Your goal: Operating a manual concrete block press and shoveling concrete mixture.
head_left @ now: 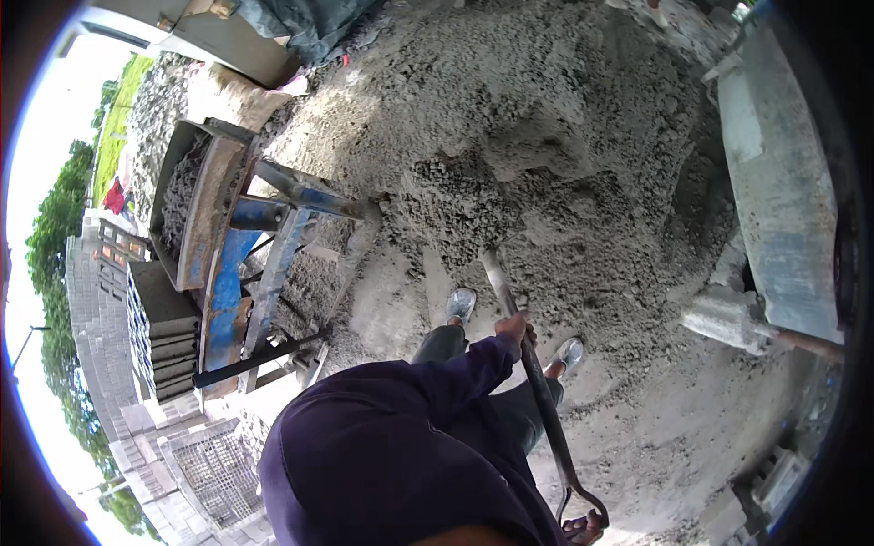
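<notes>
A long-handled shovel (544,400) slants from the lower right up toward the pile. My left hand (516,333), in a dark purple sleeve, is wrapped round the middle of its shaft. At the lower edge my right hand (584,528) grips the D-shaped handle end. Damp grey gravelly mix (460,202) is heaped where the shaft ends and covers most of the blade; whether the blade is clear of the pile I cannot tell. Around it spreads a large grey aggregate pile (564,100). My two shoes stand either side of the shaft, on dusty ground.
Left of me stands a blue, rusty metal machine frame (232,300) with a hopper (182,196) holding grey material. Stacked grey blocks (164,332) and a mesh screen (218,469) lie beyond. On the right is a large worn metal panel (778,182) near a concrete-crusted piece (728,317).
</notes>
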Motion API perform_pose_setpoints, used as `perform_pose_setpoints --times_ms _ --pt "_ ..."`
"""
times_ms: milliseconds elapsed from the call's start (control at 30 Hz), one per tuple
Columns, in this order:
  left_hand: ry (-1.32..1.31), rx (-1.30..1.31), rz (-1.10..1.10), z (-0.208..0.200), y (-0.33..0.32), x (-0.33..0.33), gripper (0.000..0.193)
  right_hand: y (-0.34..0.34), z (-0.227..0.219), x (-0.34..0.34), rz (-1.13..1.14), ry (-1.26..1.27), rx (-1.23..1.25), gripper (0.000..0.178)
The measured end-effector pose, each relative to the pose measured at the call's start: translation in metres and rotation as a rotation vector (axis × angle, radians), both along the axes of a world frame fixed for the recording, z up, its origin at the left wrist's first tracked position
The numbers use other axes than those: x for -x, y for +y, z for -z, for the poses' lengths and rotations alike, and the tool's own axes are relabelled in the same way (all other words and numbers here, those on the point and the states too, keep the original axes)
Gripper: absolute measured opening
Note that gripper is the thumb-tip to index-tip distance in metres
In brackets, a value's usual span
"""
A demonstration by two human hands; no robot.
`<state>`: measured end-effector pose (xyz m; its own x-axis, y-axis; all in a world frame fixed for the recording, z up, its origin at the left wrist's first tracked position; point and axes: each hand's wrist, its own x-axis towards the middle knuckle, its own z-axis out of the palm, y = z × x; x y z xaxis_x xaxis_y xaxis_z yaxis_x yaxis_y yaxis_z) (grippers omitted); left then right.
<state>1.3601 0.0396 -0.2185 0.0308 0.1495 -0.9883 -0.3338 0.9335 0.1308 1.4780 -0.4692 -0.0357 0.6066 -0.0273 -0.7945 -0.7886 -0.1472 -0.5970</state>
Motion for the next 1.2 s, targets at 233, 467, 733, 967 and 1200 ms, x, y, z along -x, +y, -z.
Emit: perform_pose_setpoints --times_ms 233,467,733,967,1200 --pt "-0.025 -0.621 -0.295 -0.197 0.228 0.143 0.019 0.299 -0.011 -0.024 -0.426 -0.214 -0.320 0.033" --pt "-0.478 -1.165 -0.576 -0.390 0.377 0.295 0.020 0.531 -0.228 0.068 -0.762 -0.869 -0.812 0.012" --pt "0.374 -1.030 -0.618 -0.276 0.326 0.453 0.036 0.585 -0.116 0.217 -1.752 -1.828 -1.381 0.021" --pt "0.167 -1.213 -0.326 -0.285 0.251 0.263 0.043 0.510 -0.010 0.058 -1.165 -1.548 -0.908 0.027" --pt "-0.603 -1.064 -0.144 -0.108 0.176 -0.017 0.018 0.231 0.164 -0.158 -0.349 -0.435 -0.359 0.020"
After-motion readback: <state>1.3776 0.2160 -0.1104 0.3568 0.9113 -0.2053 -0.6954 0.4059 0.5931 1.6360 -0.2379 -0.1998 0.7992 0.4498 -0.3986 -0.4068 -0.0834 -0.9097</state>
